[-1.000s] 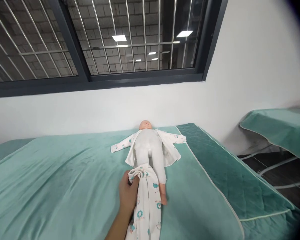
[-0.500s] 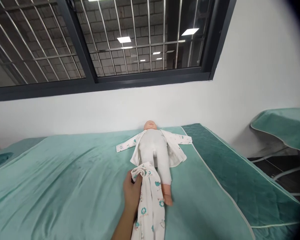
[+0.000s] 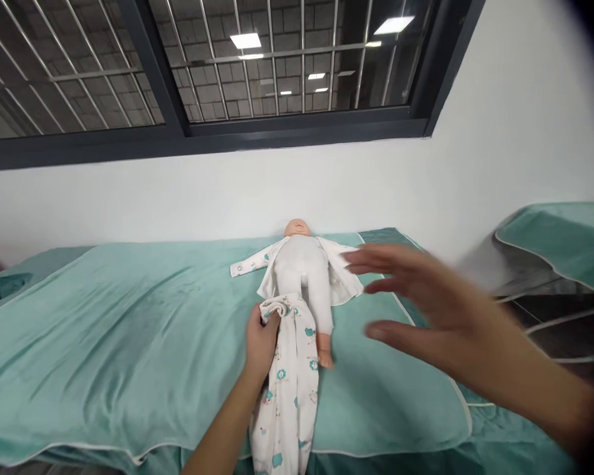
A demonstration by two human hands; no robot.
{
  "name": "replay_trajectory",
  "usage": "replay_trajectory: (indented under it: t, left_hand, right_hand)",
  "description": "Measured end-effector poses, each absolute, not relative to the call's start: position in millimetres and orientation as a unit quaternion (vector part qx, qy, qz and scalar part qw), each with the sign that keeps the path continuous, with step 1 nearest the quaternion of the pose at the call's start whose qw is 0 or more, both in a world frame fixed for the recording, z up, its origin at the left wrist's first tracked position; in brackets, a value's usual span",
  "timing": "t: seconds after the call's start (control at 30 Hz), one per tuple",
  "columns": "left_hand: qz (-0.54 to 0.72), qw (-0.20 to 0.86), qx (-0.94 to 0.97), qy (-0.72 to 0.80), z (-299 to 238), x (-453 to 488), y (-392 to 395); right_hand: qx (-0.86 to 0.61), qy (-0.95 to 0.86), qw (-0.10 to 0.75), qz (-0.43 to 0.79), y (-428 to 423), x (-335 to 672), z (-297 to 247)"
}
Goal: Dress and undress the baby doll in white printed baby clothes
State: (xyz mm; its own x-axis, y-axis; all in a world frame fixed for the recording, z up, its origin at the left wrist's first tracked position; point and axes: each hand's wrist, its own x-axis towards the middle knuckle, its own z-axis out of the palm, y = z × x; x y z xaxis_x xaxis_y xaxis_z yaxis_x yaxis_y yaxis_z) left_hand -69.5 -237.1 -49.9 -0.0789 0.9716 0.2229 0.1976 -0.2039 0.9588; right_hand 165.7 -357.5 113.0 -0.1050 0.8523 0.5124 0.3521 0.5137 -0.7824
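Observation:
A baby doll [image 3: 301, 260] lies on its back on the bed, its head toward the wall. It has a white body and legs, and an open white printed jacket [image 3: 344, 274] is spread around its torso with the sleeves out. My left hand [image 3: 261, 336] grips the waistband of white baby pants [image 3: 293, 369] with green animal prints. The pants hang down toward me and cover one of the doll's legs; the other leg ends in a bare foot. To the right, my right hand [image 3: 420, 297] is in the air, fingers apart and blurred, holding nothing.
A light green blanket [image 3: 153, 343] with white piping covers the bed, over a darker green cover. The white wall [image 3: 202, 198] and a dark-framed window [image 3: 297, 138] with bars stand behind. Another green-covered surface [image 3: 564, 237] is at the right.
My right hand has come into view from the right, open. My left hand keeps its grip on the pants. The view has tilted downward, showing the blanket's near edge.

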Motion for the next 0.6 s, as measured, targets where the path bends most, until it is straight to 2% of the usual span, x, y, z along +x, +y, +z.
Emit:
replay_trajectory:
  t: [0.1, 0.2, 0.33, 0.47, 0.6]
  left_hand:
    - [0.522, 0.39, 0.588, 0.479, -15.8, -60.3, -243.1]
    - [0.529, 0.459, 0.591, 0.4, 23.8, -53.3, -243.0]
    - [0.53, 0.527, 0.592, 0.302, 66.4, -55.3, -236.1]
    - [0.53, 0.446, 0.66, 0.289, 88.5, -59.3, -240.3]
    - [0.49, 0.36, 0.725, 0.324, 92.5, -55.4, -249.0]
  right_hand:
    - [-0.449, -0.718, 0.449, 0.286, -321.5, 150.1, 82.1]
    - [-0.467, -0.698, 0.441, 0.316, -283.9, 137.9, 65.6]
    - [-0.45, -0.713, 0.457, 0.284, -261.0, 130.4, 80.9]
    - [-0.45, -0.717, 0.48, 0.231, -261.5, 123.7, 103.8]
    - [-0.424, -0.685, 0.52, 0.284, -264.2, 116.5, 112.3]
